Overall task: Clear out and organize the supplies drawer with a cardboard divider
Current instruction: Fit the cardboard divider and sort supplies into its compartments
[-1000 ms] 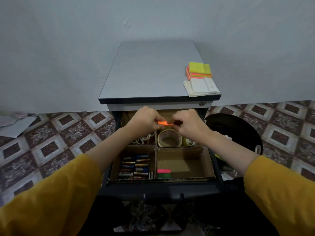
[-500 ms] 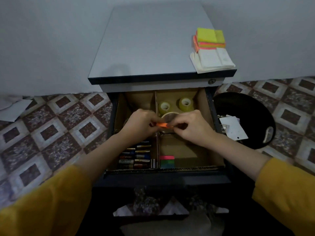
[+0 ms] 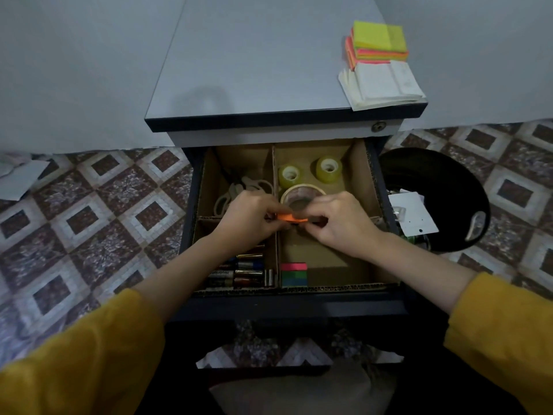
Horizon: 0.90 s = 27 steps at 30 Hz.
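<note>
Squarely over the open drawer [image 3: 299, 305] of a small grey cabinet [image 3: 254, 70], seen from the head camera, a person in mustard-yellow sleeves [image 3: 74, 369] holds a small orange piece [image 3: 291, 218] between both hands. The left hand [image 3: 254, 218] pinches its left end with curled fingers, and the right hand [image 3: 338, 223] pinches the right end the same way. The piece sits above the middle of the drawer, where the walls of the cardboard divider [image 3: 276, 259] cross.

The divider splits the drawer into four compartments. Batteries [image 3: 245, 271] lie side by side in the near-left one. A small pink-and-green pad [image 3: 294, 274] lies in the near-left corner of the near-right one. Two small yellowish tape rolls [image 3: 289, 176] stand in the far-right compartment, with a larger tape roll [image 3: 302, 193] just nearer, partly behind the hands. Pale looped items [image 3: 239, 190] lie in the far-left compartment; what they are is unclear.

On the cabinet top's near-right corner, a stack of neon sticky notes [image 3: 378, 41] rests beside a white paper pad [image 3: 383, 83]. A black bin [image 3: 443, 190] holding white scraps stands on the patterned tile floor [image 3: 104, 220] to the right of the drawer.
</note>
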Motion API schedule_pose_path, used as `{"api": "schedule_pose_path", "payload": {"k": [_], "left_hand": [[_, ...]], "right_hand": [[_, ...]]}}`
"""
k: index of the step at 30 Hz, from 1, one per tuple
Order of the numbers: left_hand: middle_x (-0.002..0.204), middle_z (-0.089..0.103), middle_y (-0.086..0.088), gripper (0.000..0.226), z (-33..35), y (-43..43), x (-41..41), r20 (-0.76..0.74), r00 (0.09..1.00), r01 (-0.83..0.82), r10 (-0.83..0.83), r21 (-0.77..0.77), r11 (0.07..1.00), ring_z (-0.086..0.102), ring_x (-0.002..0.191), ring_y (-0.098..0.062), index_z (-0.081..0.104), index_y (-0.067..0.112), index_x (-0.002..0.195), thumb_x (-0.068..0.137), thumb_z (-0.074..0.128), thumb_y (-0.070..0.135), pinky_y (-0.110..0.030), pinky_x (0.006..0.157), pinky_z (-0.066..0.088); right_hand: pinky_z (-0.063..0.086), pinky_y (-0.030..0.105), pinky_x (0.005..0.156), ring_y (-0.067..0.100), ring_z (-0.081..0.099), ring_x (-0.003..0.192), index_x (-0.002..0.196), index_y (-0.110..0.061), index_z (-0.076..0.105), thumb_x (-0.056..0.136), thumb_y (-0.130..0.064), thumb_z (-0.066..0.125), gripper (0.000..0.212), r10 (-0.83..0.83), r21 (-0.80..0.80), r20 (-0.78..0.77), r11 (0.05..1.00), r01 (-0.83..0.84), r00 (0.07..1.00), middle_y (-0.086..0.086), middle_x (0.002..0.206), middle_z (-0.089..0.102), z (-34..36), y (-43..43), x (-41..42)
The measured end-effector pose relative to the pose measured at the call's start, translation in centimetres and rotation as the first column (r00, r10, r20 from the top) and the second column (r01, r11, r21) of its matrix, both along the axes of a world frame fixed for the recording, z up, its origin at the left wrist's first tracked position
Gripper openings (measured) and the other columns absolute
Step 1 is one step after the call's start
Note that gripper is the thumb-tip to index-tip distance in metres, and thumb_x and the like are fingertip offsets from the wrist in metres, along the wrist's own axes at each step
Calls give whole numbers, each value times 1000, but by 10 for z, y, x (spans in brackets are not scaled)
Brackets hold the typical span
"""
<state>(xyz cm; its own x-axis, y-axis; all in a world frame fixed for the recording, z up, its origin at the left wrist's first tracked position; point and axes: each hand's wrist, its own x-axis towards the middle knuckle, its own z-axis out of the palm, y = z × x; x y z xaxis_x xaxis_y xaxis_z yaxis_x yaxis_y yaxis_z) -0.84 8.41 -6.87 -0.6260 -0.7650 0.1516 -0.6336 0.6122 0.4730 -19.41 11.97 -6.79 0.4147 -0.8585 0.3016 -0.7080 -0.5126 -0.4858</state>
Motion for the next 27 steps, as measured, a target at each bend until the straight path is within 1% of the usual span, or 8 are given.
{"api": "schedule_pose_path", "payload": {"k": [2, 4, 7, 9, 12, 16, 21, 27], "left_hand": [[91, 70, -4, 28, -3, -1, 2, -3, 1000, 21, -21, -3, 1000, 60, 83, -18, 72, 15, 103, 76, 75, 21, -40, 74, 51], [110, 66, -7, 39, -5, -2, 5, -18, 1000, 15, -15, 8, 1000, 58, 102, -20, 64, 14, 118, 82, 68, 29, -39, 87, 48], [141, 44, -7, 53, -7, -5, 10, 25, 996, -80, 80, 14, 997, 42, 125, -20, 38, 16, 141, 93, 40, 38, -30, 100, 33], [152, 29, -1, 59, -12, -9, 12, 143, 985, -97, 95, 9, 995, 33, 132, -21, 25, 19, 147, 92, 29, 42, -33, 104, 29], [158, 5, 6, 69, -24, -15, 12, 326, 943, -76, 63, 26, 997, 22, 140, -19, 8, 21, 150, 90, 18, 54, -40, 111, 22], [149, -16, 15, 75, -33, -16, 12, 358, 933, -44, 39, 7, 999, 13, 143, -15, -6, 22, 148, 85, 2, 62, -35, 114, 14], [153, -12, 13, 72, -32, -15, 12, 343, 938, -48, 45, 2, 999, 19, 141, -17, -2, 21, 149, 90, 9, 59, -36, 112, 21], [158, -3, 7, 75, -35, -16, 13, 334, 941, -38, 44, -25, 999, 28, 138, -19, 2, 19, 150, 86, 4, 58, -37, 108, 27]], "right_hand": [[58, 39, 60, 20, 69, 68, 84, -7, 76, 72, -17, 64, 20, -7, 15, 35, 1000, 7, 999, 5, 78, 74, 0, 3, -2], [58, 36, 65, 17, 69, 70, 88, -8, 76, 74, -17, 67, 19, -15, 41, 61, 999, 12, 998, 4, 81, 74, 0, 7, -8], [58, 34, 69, 14, 69, 71, 89, -9, 76, 72, -11, 76, 16, -8, 62, 16, 998, 7, 1000, 3, 83, 74, -6, 17, -18], [59, 38, 67, 14, 70, 71, 89, -10, 76, 71, -8, 78, 18, -2, 103, -26, 995, 5, 1000, 3, 83, 74, -14, 22, -23], [58, 41, 68, 19, 70, 76, 91, -11, 76, 72, -7, 77, 20, 47, 181, -113, 983, -26, 992, 5, 88, 74, -29, 21, -19], [50, 36, 88, 20, 62, 102, 110, -15, 69, 87, -16, 60, 25, 107, 318, -303, 948, -5, 947, 4, 110, 68, -43, 15, -2], [47, 34, 88, 25, 57, 109, 116, -13, 62, 91, -15, 51, 27, 235, 406, -486, 914, -21, 842, 6, 117, 61, -46, 4, 14], [46, 31, 82, 27, 58, 102, 106, -7, 65, 91, -11, 51, 21, 267, 470, -466, 882, -20, 844, 12, 111, 61, -47, 5, 16]]}}
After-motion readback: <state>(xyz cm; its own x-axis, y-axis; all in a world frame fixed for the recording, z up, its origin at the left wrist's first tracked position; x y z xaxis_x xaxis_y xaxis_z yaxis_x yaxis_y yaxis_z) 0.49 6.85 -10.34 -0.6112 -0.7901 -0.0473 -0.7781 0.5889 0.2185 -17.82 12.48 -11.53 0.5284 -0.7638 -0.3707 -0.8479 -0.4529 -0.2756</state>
